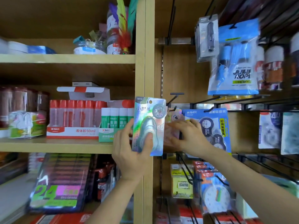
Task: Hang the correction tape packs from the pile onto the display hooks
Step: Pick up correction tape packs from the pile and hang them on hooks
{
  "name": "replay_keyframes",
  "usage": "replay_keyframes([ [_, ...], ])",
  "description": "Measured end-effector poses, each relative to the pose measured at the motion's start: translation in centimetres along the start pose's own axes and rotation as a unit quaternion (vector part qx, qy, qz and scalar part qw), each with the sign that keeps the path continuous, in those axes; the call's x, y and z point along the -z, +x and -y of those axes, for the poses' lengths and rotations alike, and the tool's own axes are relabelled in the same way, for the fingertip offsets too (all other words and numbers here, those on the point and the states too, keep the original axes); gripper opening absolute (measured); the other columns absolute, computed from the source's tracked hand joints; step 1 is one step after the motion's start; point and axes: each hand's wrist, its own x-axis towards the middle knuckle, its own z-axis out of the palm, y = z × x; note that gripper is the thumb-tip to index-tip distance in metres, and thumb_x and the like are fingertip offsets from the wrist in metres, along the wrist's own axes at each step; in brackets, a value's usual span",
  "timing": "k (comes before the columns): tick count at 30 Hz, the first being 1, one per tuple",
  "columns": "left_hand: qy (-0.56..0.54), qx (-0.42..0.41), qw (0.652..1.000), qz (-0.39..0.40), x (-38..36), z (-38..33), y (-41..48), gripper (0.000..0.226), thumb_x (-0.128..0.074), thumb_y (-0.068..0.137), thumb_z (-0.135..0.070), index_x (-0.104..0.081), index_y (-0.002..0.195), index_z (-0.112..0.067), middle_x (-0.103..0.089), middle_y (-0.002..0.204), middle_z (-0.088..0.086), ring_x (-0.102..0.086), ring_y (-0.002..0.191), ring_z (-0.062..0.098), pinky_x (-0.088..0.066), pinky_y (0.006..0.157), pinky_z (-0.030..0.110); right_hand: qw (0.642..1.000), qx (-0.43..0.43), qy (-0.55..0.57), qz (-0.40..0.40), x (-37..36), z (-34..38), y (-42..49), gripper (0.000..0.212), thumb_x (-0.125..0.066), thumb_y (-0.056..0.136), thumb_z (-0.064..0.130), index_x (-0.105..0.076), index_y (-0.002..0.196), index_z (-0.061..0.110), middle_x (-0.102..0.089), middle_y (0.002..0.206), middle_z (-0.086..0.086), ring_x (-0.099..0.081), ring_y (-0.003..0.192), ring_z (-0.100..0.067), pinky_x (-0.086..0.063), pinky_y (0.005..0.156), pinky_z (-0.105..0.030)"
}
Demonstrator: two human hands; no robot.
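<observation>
My left hand (pixel 129 149) grips a holographic silver correction tape pack (pixel 148 125) upright in front of the wooden shelf post, thumb across its blister. Its hang hole is at the top. To the right, my right hand (pixel 186 135) lies with fingers stretched over pinkish holographic packs (pixel 174 120) that hang on a black display hook (pixel 172 109). A blue correction tape pack (pixel 215 126) hangs on the neighbouring hook, just right of that hand.
Glue bottles (pixel 72 115) and green glue sticks (pixel 116 118) fill the left shelf. A blue jump rope pack (pixel 234 62) and grey packs hang above. Yellow sticker packs (pixel 182 183) and clock packs (pixel 215 194) hang below. Bare black hooks jut out at right.
</observation>
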Motion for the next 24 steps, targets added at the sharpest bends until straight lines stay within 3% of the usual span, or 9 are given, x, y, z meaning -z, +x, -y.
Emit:
replay_keyframes([
  [2, -0.004, -0.001, 1.000, -0.002, 0.1, 0.0, 0.0, 0.056, -0.065, 0.087, -0.049, -0.063, 0.124, -0.008, -0.055, 0.102, -0.013, -0.054, 0.091, -0.002, -0.048, 0.070, 0.019, 0.968, -0.067, 0.241, -0.014, 1.4, 1.7, -1.4, 0.034, -0.066, 0.091, 0.031, -0.067, 0.124, 0.021, -0.070, 0.119, 0.006, -0.061, 0.114, -0.010, -0.044, 0.100, -0.033],
  [4, -0.006, -0.004, 1.000, -0.006, 0.0, 0.0, 0.0, 0.055, -0.066, 0.087, -0.049, -0.063, 0.123, -0.007, -0.056, 0.102, -0.012, -0.054, 0.089, -0.003, -0.049, 0.070, 0.020, 0.879, -0.090, 0.467, 0.005, 1.9, 3.8, -2.9, 0.032, -0.071, 0.090, 0.019, -0.066, 0.122, 0.016, -0.074, 0.106, -0.002, -0.068, 0.103, -0.015, -0.053, 0.088, -0.029],
  [5, -0.006, -0.007, 1.000, -0.008, 0.1, 0.0, 0.0, 0.055, -0.067, 0.087, -0.048, -0.063, 0.123, -0.008, -0.056, 0.102, -0.012, -0.054, 0.088, -0.001, -0.050, 0.070, 0.023, 0.852, -0.090, 0.516, 0.006, 1.8, 4.6, -3.4, 0.036, -0.074, 0.088, 0.021, -0.065, 0.122, 0.017, -0.074, 0.104, -0.007, -0.069, 0.102, -0.020, -0.055, 0.086, -0.031],
  [10, -0.001, -0.018, 1.000, -0.003, 0.2, -0.3, 0.1, 0.052, -0.071, 0.083, -0.046, -0.065, 0.120, -0.011, -0.054, 0.097, -0.014, -0.056, 0.081, 0.011, -0.052, 0.064, 0.035, 0.817, -0.107, 0.566, -0.016, 0.8, 7.3, -4.0, 0.038, -0.071, 0.090, 0.012, -0.059, 0.125, 0.021, -0.073, 0.100, -0.010, -0.071, 0.095, -0.023, -0.055, 0.078, -0.030],
  [14, 0.028, -0.038, 0.999, 0.027, 0.4, -0.3, 0.2, 0.051, -0.067, 0.085, -0.050, -0.068, 0.115, -0.009, -0.056, 0.083, -0.002, -0.052, 0.077, 0.018, -0.046, 0.065, 0.034, 0.789, -0.129, 0.599, -0.045, 1.0, 7.9, -4.8, 0.034, -0.072, 0.088, 0.006, -0.060, 0.119, 0.011, -0.074, 0.107, -0.009, -0.070, 0.101, -0.031, -0.058, 0.085, -0.043],
  [17, 0.038, -0.057, 0.997, 0.048, 0.6, 0.2, 0.0, 0.048, -0.056, 0.092, -0.047, -0.071, 0.114, -0.007, -0.056, 0.088, 0.002, -0.053, 0.082, 0.021, -0.046, 0.070, 0.036, 0.796, -0.141, 0.584, -0.078, 1.8, 7.0, -6.0, 0.032, -0.070, 0.088, 0.001, -0.058, 0.116, 0.010, -0.074, 0.108, -0.008, -0.070, 0.102, -0.028, -0.058, 0.087, -0.044],
  [19, 0.060, -0.064, 0.995, 0.052, 0.6, 0.4, -0.3, 0.043, -0.055, 0.093, -0.039, -0.070, 0.117, -0.006, -0.056, 0.096, 0.007, -0.054, 0.089, 0.022, -0.046, 0.073, 0.031, 0.798, -0.151, 0.574, -0.103, 2.6, 5.9, -6.8, 0.031, -0.067, 0.090, 0.000, -0.057, 0.115, 0.015, -0.075, 0.106, -0.004, -0.071, 0.101, -0.022, -0.059, 0.084, -0.039],
  [22, 0.095, -0.077, 0.991, 0.053, 0.5, 0.1, -0.6, 0.040, -0.063, 0.088, -0.029, -0.068, 0.121, -0.006, -0.055, 0.112, 0.013, -0.050, 0.106, 0.016, -0.036, 0.089, 0.009, 0.812, -0.167, 0.544, -0.132, 3.3, 3.5, -7.7, 0.034, -0.064, 0.092, 0.000, -0.055, 0.119, 0.018, -0.074, 0.103, 0.004, -0.071, 0.099, -0.015, -0.059, 0.080, -0.030],
  [24, 0.092, -0.082, 0.990, 0.061, 0.4, -0.1, -0.6, 0.041, -0.063, 0.088, -0.027, -0.067, 0.123, -0.006, -0.055, 0.121, 0.014, -0.047, 0.115, 0.012, -0.035, 0.096, 0.008, 0.829, -0.168, 0.516, -0.131, 3.4, 2.3, -7.8, 0.036, -0.062, 0.093, -0.001, -0.054, 0.122, 0.019, -0.073, 0.102, 0.010, -0.070, 0.099, -0.012, -0.057, 0.078, -0.025],
])
